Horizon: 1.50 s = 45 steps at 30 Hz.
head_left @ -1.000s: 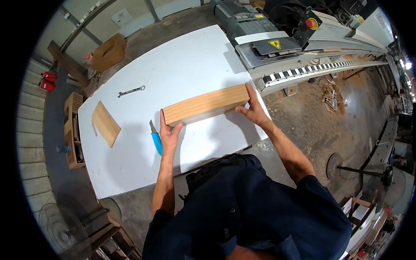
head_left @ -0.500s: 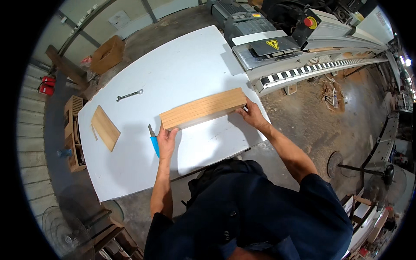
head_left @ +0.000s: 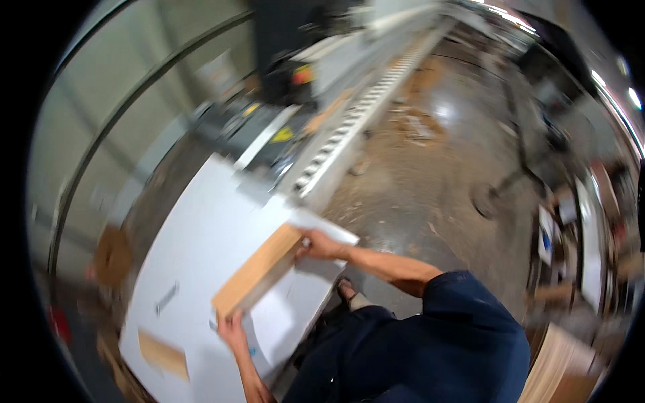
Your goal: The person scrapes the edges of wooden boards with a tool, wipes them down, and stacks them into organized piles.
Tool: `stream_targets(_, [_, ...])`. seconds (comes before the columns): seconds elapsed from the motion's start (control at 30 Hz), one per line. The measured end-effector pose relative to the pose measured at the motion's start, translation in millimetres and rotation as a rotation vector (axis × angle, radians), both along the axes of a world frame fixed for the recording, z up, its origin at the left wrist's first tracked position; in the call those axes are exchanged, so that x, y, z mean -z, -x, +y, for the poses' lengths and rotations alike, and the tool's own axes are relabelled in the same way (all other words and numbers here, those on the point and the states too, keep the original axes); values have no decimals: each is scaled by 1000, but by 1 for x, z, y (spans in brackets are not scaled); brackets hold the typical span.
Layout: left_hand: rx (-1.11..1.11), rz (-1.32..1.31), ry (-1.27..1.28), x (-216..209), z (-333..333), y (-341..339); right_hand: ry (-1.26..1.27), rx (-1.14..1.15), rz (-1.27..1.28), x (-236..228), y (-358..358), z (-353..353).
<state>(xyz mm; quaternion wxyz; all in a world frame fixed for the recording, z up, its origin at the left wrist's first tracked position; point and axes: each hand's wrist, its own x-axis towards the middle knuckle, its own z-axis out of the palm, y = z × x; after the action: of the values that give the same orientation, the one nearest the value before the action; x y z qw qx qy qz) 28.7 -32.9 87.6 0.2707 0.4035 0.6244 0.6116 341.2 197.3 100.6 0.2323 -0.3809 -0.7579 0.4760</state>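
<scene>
A long light-brown stack of wooden boards [head_left: 259,267] lies slantwise over the white table, held at both ends. Its near left end is in the grip of my left hand [head_left: 232,330]. At the far right end, my right hand [head_left: 318,246] has its fingers closed round the edge. Whether the stack touches the tabletop I cannot tell. Beside my left wrist a bit of the blue utility knife handle [head_left: 252,350] shows; my hand and forearm hide much of the knife. A wrench [head_left: 166,299] and a single thin wooden board [head_left: 163,354] lie to the left, blurred.
The white table [head_left: 195,221] meets a machine [head_left: 269,138] with a long toothed-looking rail [head_left: 363,107] at its far end. Wood scraps [head_left: 420,127] lie on the floor beyond. A cardboard box [head_left: 113,255] stands left, stacked wood panels [head_left: 554,363] at lower right.
My view has swung to the right, blurring the picture. The stack, still in both hands, now slants more steeply, and the table and machine appear shifted left.
</scene>
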Motion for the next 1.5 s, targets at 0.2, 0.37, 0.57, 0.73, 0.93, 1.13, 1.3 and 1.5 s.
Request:
stream_targets(0.2, [391,74,65,-56,13,14,-42,364,16,-36,-60,-130])
stream_targets(0.37, [776,-16,149,-81,44,-37,139,803,84,-95,-106,-272])
stream_targets(0.57, [1203,-59,194,-109,38,-124,-50,1215,46,-158,-120,-427])
stream_targets(0.73, [1467,-19,95,-142,8,-191,-413,1445,-69,-180,-116,-529])
stream_targets(0.93, [1798,-63,-67,-185,-65,-271,-465,1743,-105,-246,-65,-681])
stream_targets(1.13, [2136,-56,-105,-255,-219,-344,-439,2024,20,-279,-26,-840])
stream_targets(1.3, [2433,-87,155,-267,-339,-434,-194,2313,172,-270,-31,-953])
stream_targets(1.5, [2612,182,276,-277,-424,-560,-300,2534,373,-256,-71,-1015])
